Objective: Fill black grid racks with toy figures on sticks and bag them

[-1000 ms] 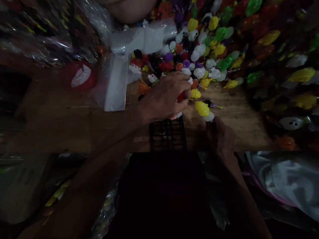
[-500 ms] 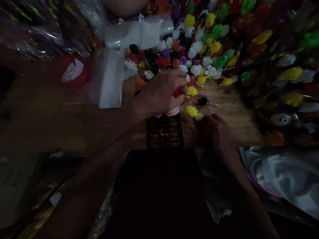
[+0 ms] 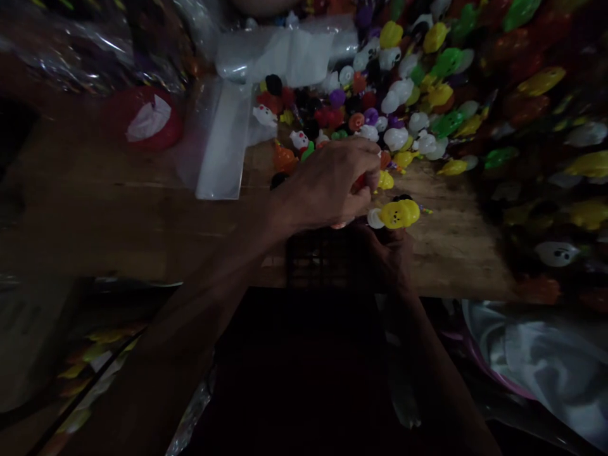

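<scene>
The left hand (image 3: 332,183) curls around 1 red piece (image 3: 360,183) at the far end of a black grid (image 3: 313,261); the right hand (image 3: 392,252) appears to grip 1 yellow figure (image 3: 399,215) just beside it. Much seems left, judging by the heap of loose figures (image 3: 396,139) beyond; anything finished beneath the left hand is hidden.

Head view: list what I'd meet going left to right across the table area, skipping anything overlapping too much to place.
Red dish → flat clear plastic → left hand → yellow toy → white-faced toy.
</scene>
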A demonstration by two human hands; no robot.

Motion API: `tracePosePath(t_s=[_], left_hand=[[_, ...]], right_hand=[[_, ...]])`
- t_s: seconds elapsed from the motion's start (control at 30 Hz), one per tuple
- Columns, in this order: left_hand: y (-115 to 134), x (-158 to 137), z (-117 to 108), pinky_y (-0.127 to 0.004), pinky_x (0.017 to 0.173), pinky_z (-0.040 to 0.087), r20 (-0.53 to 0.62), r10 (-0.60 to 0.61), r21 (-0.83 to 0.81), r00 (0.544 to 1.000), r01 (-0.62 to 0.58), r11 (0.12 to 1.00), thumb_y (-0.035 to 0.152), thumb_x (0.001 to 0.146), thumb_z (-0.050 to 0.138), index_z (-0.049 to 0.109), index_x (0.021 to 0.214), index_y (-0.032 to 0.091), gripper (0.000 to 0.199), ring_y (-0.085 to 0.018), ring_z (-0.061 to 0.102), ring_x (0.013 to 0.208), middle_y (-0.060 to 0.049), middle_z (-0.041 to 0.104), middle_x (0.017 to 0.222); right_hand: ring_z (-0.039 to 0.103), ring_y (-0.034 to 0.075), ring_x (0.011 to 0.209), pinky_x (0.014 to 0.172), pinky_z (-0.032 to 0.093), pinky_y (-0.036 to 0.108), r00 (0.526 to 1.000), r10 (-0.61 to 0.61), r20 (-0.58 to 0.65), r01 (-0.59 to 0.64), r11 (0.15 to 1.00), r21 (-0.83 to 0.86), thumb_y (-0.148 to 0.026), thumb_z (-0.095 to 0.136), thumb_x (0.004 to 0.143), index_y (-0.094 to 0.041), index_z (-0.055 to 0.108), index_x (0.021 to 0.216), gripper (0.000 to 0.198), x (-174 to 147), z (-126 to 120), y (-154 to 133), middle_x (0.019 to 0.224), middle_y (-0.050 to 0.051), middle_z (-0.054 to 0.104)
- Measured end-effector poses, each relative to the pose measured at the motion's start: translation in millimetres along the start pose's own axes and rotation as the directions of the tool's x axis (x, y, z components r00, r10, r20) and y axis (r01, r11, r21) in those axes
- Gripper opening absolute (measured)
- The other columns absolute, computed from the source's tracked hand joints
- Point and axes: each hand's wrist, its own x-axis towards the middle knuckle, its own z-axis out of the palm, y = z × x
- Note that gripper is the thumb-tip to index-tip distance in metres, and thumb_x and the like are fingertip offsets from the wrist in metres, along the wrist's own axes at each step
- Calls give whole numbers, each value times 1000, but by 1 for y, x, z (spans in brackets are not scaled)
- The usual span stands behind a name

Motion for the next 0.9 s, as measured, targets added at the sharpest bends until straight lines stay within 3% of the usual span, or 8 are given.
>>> tracePosePath(t_s=[0.13, 0.23, 0.3, 0.43, 0.67, 0.8, 0.9], left_hand=[[2, -1, -2, -41, 107, 48, 3, -20, 75, 1000, 20, 997, 11, 80, 54, 70, 88, 13, 18, -22, 65, 117, -5, 72, 109], [6, -1, -6, -41, 106, 48, 47, -48, 61, 998, 45, 997, 15, 86, 46, 70, 91, 11, 24, -21, 63, 121, -6, 71, 115], [8, 0, -8, -39, 104, 50, 69, -71, 73, 995, 66, 995, 14, 86, 46, 69, 91, 10, 25, -22, 63, 124, -6, 71, 116], [10, 1, -9, -34, 104, 50, 61, -92, 128, 994, 84, 988, 7, 80, 53, 71, 90, 13, 21, -22, 64, 122, -4, 72, 111], [4, -1, -6, -38, 106, 50, 60, -13, 127, 998, 6, 992, 6, 84, 50, 68, 88, 15, 20, -21, 62, 126, -7, 70, 119], [-4, -4, 7, -41, 111, 47, -36, 85, 63, 996, -82, 995, 23, 90, 60, 67, 89, 15, 11, -26, 59, 130, -10, 70, 120], [-4, -4, 15, -47, 112, 46, -69, 129, 43, 989, -126, 991, 40, 84, 73, 66, 87, 16, 25, -30, 58, 131, -12, 68, 126]], right_hand=[[64, 17, 67, 62, 52, 30, 990, -144, -15, 137, 967, -216, -45, 70, 85, -18, 71, 79, 28, 0, -1, 8, 71, 3, 70], [64, 18, 69, 65, 53, 31, 940, -340, 39, 330, 869, -368, -42, 65, 89, -20, 71, 85, 23, 1, 1, 11, 77, 5, 72], [66, 19, 73, 67, 53, 32, 909, -411, 67, 397, 805, -441, -38, 62, 92, -21, 71, 90, 19, 3, 4, 12, 82, 5, 73], [67, 21, 76, 69, 55, 36, 895, -437, 87, 420, 763, -492, -38, 58, 94, -23, 69, 94, 18, 5, 8, 13, 83, 6, 73], [69, 22, 80, 73, 57, 37, 906, -413, 87, 406, 796, -450, -39, 60, 93, -22, 65, 103, 20, 4, 6, 20, 91, 7, 75], [69, 22, 82, 75, 56, 35, 867, -485, 112, 478, 747, -463, -30, 48, 99, -21, 64, 103, 19, -2, 12, 26, 91, 9, 74], [69, 21, 86, 79, 56, 34, 862, -487, 141, 493, 742, -454, -24, 41, 101, -20, 62, 106, 22, -7, 16, 27, 94, 10, 73]])
